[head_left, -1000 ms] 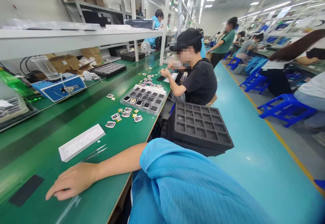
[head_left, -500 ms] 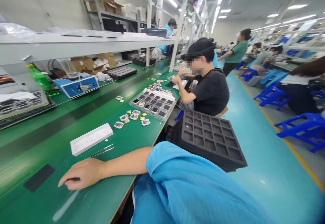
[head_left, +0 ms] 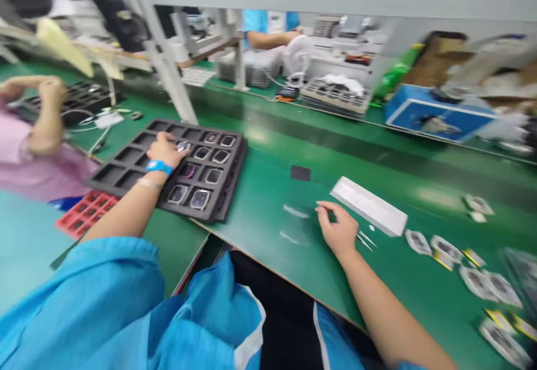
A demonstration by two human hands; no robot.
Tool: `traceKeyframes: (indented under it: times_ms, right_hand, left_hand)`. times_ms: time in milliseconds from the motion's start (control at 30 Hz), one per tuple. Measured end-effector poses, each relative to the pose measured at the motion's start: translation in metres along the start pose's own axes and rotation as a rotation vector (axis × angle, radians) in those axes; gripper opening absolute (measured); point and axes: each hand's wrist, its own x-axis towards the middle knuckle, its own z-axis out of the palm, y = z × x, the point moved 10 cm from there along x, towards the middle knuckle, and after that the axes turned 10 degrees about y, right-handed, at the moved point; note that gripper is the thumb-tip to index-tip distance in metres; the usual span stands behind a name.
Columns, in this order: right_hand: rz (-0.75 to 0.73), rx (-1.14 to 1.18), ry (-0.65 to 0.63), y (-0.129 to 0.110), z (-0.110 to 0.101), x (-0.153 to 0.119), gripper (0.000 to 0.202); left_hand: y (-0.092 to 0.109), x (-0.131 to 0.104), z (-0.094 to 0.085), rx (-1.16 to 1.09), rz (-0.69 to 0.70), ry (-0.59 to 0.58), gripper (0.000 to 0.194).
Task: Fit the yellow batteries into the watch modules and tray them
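Observation:
My left hand [head_left: 163,152], with a blue band at the wrist, reaches over a black foam tray [head_left: 134,157]. Its fingers are closed on a small silvery watch case [head_left: 183,146], blurred by motion. Several square watch cases, one of them purple [head_left: 187,171], sit in compartments on the tray's right side. On the green table, my right hand [head_left: 339,229] rests loosely curled, thumb and fingertips apart, holding nothing visible. Beside it lie metal tweezers [head_left: 366,240] and a long white box [head_left: 369,205]. A dark rectangular pad [head_left: 301,173] lies farther back.
Watch parts [head_left: 447,248] with yellow pieces are scattered at right. A blue device [head_left: 438,114] and a green bottle [head_left: 394,76] stand behind. A red tray [head_left: 86,213] lies beneath the black tray's left edge. A co-worker in pink [head_left: 37,152] is at left; another person's arm [head_left: 272,39] shows across.
The view has swung left from the co-worker in black to the black tray. My left hand has come into view on a watch case; my right hand stays on the table near the tweezers.

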Motion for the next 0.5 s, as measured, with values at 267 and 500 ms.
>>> traceKeyframes:
  times_ms: [267, 500]
  right_hand:
    - [-0.028, -0.05, 0.039, -0.005, -0.009, -0.005, 0.02]
    - [0.065, -0.018, 0.035, 0.004, -0.01, -0.006, 0.021]
  left_hand:
    - [-0.016, 0.011, 0.013, -0.033, -0.03, 0.037, 0.052]
    - [-0.018, 0.01, 0.013, -0.028, 0.02, 0.043, 0.051]
